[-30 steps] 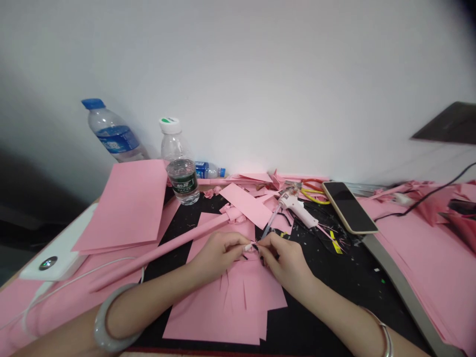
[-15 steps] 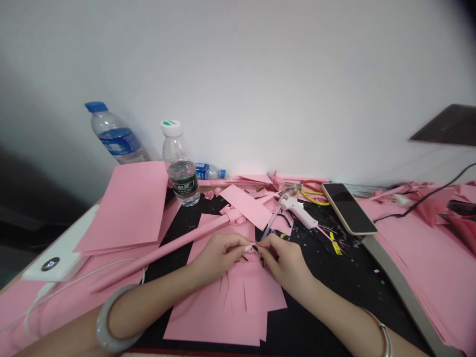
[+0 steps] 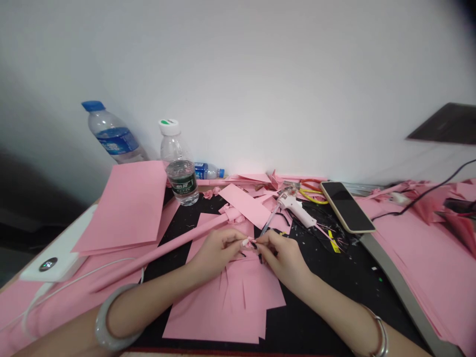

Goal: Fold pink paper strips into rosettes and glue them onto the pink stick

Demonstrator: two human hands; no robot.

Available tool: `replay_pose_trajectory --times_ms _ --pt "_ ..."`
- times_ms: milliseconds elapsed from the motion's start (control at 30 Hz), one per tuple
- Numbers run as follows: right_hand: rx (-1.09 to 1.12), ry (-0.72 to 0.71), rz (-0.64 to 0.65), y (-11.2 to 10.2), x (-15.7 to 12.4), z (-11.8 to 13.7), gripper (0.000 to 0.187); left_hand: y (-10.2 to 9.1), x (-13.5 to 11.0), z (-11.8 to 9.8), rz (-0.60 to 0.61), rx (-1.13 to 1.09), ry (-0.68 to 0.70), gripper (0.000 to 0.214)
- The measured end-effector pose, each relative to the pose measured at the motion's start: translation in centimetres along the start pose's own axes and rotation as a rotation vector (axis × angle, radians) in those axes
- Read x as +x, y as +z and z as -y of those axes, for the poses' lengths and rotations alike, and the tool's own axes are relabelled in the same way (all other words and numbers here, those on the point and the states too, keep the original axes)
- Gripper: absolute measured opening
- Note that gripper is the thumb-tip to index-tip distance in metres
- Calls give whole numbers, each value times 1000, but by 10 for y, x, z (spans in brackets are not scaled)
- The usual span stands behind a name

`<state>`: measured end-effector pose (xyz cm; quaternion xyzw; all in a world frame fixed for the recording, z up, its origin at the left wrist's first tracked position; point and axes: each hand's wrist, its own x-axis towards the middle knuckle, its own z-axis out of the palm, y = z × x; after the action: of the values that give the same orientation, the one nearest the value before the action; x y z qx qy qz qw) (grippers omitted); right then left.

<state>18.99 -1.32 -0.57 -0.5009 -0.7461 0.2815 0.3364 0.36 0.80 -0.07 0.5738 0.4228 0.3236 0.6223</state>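
Left edge: a white rectangular power bank (image 3: 48,263) with a white cable (image 3: 74,280), next to a stack of pink paper sheets (image 3: 128,208) on a pink sheet.
Back left: a clear plastic bottle with a blue cap (image 3: 111,133), a clear plastic bottle with a white cap (image 3: 177,168), and a small bottle with a blue label lying on its side (image 3: 206,171).
Left hand (image 3: 214,257): fingers curled, pinching the piece from the left, a pale stone bangle (image 3: 111,317) on the wrist.
Centre: a tiny pink paper piece with thin black strips (image 3: 253,243), held between both hands above a slit pink paper sheet (image 3: 223,302), a long rolled pink paper tube (image 3: 159,253) just to the left.
Right hand (image 3: 284,260): fingers pressed together, pinching the same piece from the right, a thin metal bangle (image 3: 381,337) on the wrist.
Back right: a white hot glue gun (image 3: 295,208), yellow-handled scissors (image 3: 314,193), a black-screened smartphone (image 3: 347,207).
Far right: a long metal ruler (image 3: 401,292) along pink paper sheets (image 3: 427,267), under a black cable (image 3: 420,198).
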Motion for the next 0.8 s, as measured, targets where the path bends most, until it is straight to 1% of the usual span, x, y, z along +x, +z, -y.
replay_pose_trajectory --times_ms 167,367,800 --pt "-18 6 -3 0 0 1 10 0 -1 -1 -2 9 -5 19" --pt "-27 8 -10 0 0 3 11 0 -2 -3 13 98 69 18" --pt "-19 15 -11 0 -1 6 13 -1 -2 -1 31 196 144 20"
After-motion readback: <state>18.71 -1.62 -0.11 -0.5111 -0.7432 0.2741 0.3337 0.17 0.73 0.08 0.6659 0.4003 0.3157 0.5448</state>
